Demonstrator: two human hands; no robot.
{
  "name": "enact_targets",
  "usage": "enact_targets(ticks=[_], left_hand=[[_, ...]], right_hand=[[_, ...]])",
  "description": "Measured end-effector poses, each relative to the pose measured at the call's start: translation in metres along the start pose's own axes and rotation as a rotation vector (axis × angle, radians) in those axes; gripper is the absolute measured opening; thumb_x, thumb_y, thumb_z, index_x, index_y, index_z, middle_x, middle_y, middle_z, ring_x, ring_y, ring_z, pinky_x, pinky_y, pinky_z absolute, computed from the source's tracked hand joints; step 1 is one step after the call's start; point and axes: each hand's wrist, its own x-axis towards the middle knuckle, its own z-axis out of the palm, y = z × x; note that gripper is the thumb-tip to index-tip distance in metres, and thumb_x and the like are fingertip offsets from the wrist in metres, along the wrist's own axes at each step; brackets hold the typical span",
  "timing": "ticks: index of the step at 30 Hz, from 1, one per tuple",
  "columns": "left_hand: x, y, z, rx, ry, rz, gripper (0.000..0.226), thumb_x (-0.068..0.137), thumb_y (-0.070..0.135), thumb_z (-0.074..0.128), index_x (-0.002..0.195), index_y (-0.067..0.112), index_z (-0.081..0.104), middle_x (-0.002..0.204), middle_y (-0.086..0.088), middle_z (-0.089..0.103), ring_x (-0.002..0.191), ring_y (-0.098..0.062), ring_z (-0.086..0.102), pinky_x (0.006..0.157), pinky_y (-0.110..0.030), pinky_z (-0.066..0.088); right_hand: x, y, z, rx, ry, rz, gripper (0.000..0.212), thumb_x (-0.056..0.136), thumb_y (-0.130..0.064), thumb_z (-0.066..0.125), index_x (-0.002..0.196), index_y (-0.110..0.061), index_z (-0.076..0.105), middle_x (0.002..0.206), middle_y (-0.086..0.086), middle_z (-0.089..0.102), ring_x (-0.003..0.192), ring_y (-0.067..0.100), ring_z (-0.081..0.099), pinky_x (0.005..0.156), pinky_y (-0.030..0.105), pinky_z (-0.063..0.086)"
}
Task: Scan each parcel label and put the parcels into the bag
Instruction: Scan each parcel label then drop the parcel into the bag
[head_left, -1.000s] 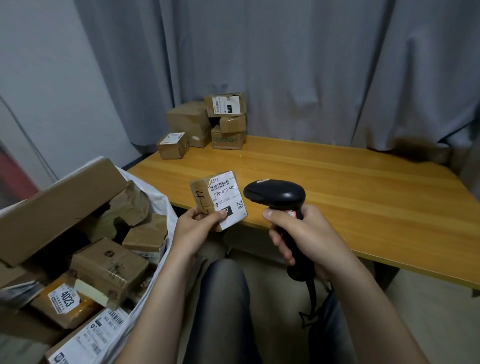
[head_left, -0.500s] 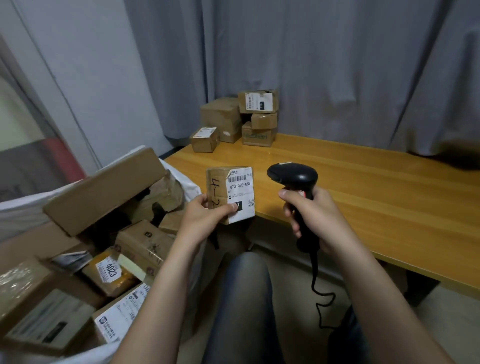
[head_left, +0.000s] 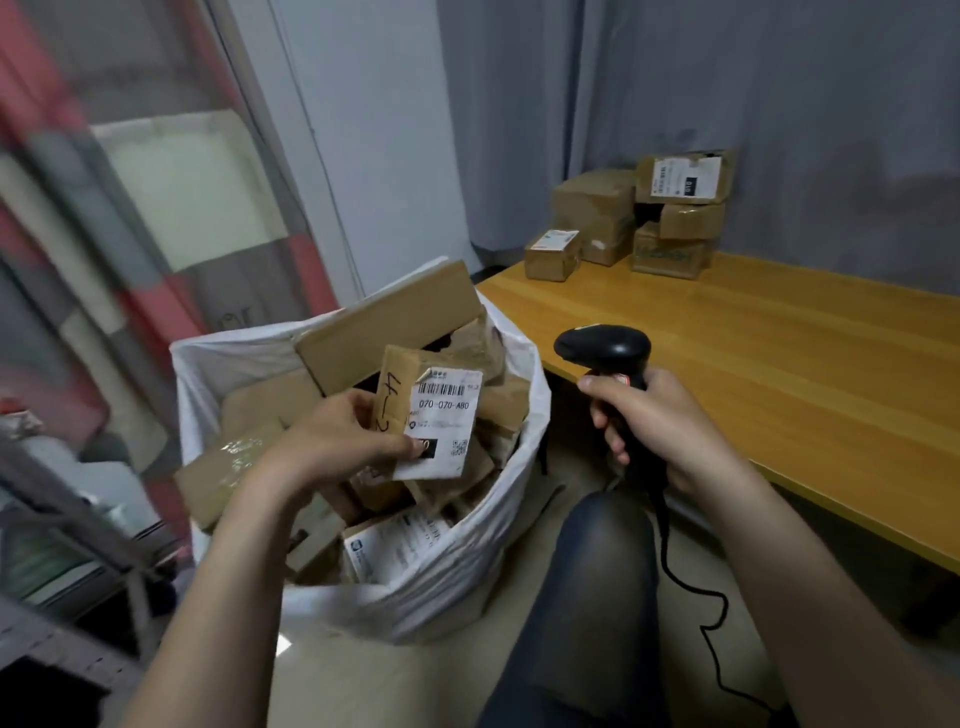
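Over the white bag (head_left: 483, 551), my left hand (head_left: 332, 441) pinches the labelled parcel (head_left: 431, 415); my right hand (head_left: 660, 431) grips the scanner (head_left: 605, 351).

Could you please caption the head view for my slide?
Left hand holds a labelled parcel over the white bag; right hand grips the scanner.

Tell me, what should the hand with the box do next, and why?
Probably lower the parcel and let it go into the bag: the left hand holds it right over the bag's open top, while the right hand holds the scanner aside.
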Motion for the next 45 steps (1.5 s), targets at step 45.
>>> enact_targets(ticks=[45], left_hand=[[0.006, -0.052, 0.043, 0.56, -0.254, -0.036, 0.027, 0.081, 0.009, 0.081, 0.094, 0.029, 0.068, 0.108, 0.007, 0.066, 0.098, -0.013, 0.06, 0.075, -0.027, 0.048]], right_hand=[[0.005, 0.015, 0.029, -0.004, -0.089, 0.007, 0.019, 0.098, -0.027, 0.071, 0.093, -0.01, 0.064, 0.065, 0.004, 0.062, 0.045, 0.018, 0.048, 0.044, 0.028, 0.039]])
